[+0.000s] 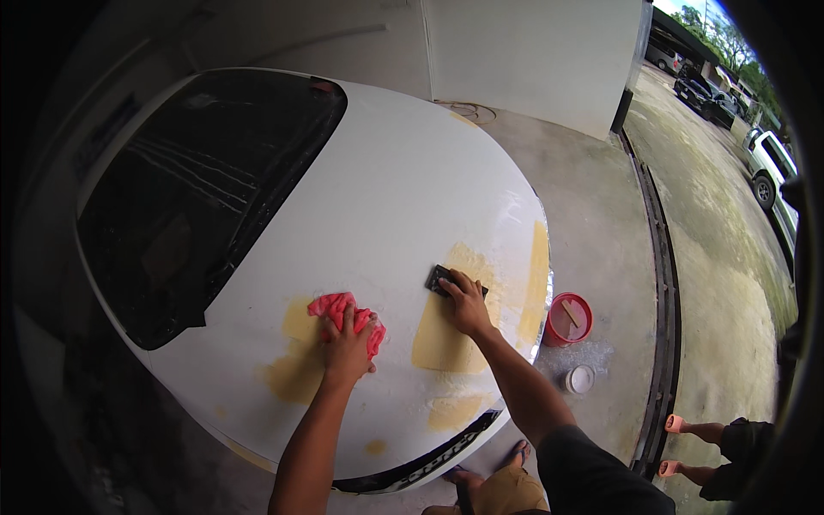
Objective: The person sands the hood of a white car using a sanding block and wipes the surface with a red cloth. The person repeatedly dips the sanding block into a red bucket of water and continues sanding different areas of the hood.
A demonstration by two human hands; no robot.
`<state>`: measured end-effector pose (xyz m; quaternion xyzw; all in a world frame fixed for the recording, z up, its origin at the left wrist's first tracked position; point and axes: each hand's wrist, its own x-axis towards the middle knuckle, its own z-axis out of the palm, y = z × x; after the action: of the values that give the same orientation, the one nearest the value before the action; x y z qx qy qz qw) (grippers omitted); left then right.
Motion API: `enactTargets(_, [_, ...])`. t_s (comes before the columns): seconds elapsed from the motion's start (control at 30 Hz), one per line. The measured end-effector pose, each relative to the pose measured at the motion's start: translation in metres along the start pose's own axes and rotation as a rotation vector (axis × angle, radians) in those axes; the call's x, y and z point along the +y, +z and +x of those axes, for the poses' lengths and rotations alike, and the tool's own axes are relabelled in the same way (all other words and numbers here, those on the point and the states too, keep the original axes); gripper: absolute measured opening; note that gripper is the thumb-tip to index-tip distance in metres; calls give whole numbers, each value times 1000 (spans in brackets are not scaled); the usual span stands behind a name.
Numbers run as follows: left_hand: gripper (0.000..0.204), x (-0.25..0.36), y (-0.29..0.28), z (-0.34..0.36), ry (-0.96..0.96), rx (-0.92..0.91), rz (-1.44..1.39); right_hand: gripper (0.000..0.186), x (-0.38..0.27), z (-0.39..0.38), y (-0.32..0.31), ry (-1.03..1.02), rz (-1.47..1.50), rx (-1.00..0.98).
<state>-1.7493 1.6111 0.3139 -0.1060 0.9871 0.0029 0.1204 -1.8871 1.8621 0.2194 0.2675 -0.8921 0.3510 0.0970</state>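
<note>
Two hands press flat on the white car hood [403, 189]: our left hand [348, 348] bunches a pink cloth [336, 307] over a yellow filler patch [296, 365], our right hand [468, 305] bears down on a dark sanding block [439, 278], flat against the patch. Right, a red bucket [567, 319] waits on the floor.

Concrete floor [601, 215], damp-looking, with a long drain channel [659, 283] along its right side. White wall [532, 60] behind. Beyond the channel — open daylight, parked cars [768, 167], trees [721, 34] — a mossy yard.
</note>
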Motion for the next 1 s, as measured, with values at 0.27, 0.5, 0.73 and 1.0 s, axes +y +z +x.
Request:
enactTargets(0.27, [120,1,-2,-1,15,9,52,58,18,-18,-18,-208,-41,-289])
enactTargets(0.5, [119,4,-4,4,-18,-35,75,64,-19,-80,-17,-360,-16,-560])
enactTargets(0.73, [118,5,-2,5,-26,-33,83,56,1,-21,-16,-105,60,-166])
enactTargets(1.0, [118,4,-2,2,-38,-45,79,54,29,11,-28,-40,38,-149])
